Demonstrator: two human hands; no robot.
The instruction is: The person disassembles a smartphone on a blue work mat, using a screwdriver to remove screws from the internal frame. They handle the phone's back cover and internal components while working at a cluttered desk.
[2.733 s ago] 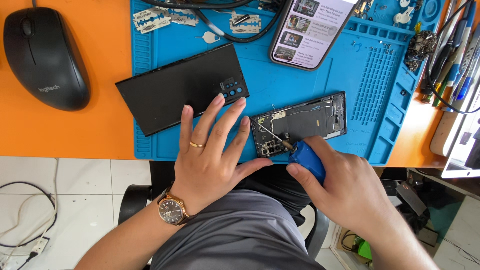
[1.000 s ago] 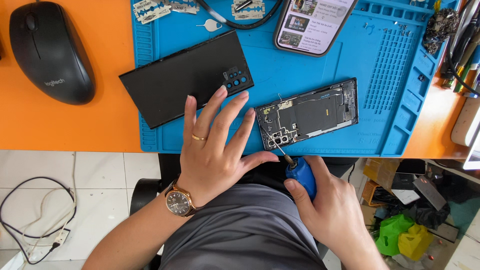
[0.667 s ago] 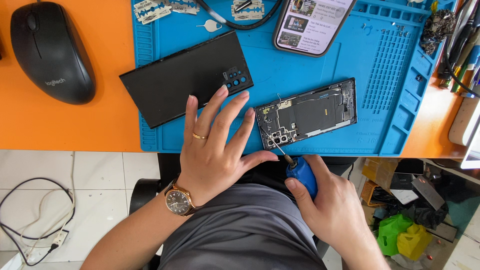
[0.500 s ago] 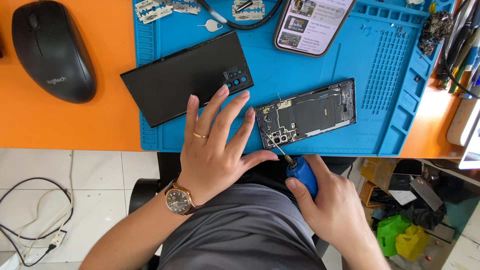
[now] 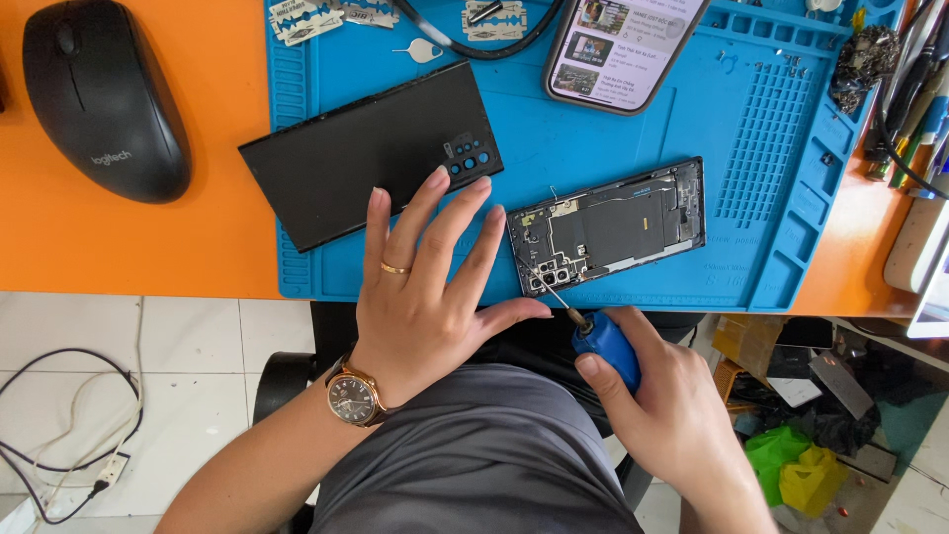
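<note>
Little has shifted since half a second ago: both hands keep their places and only the view has drifted slightly. Far left on the smooth orange counter (image 5: pixel 129 247) sits a rounded matte black mouse (image 5: pixel 104 94). On the ribbed blue rubber mat (image 5: pixel 554 129) lies a flat, glossy black back cover (image 5: pixel 371 153) with small round lens holes. The left hand (image 5: pixel 425 297), wearing a gold ring and a brown-strapped watch, rests flat with fingers spread wide, fingertips touching the cover's near edge. Just beside it lies the opened phone (image 5: pixel 608 225), its metal shields and circuit parts exposed. The right hand (image 5: pixel 672 415) is closed around a blue-handled screwdriver (image 5: pixel 593 331), whose thin steel shaft reaches onto the phone's lower left corner.
</note>
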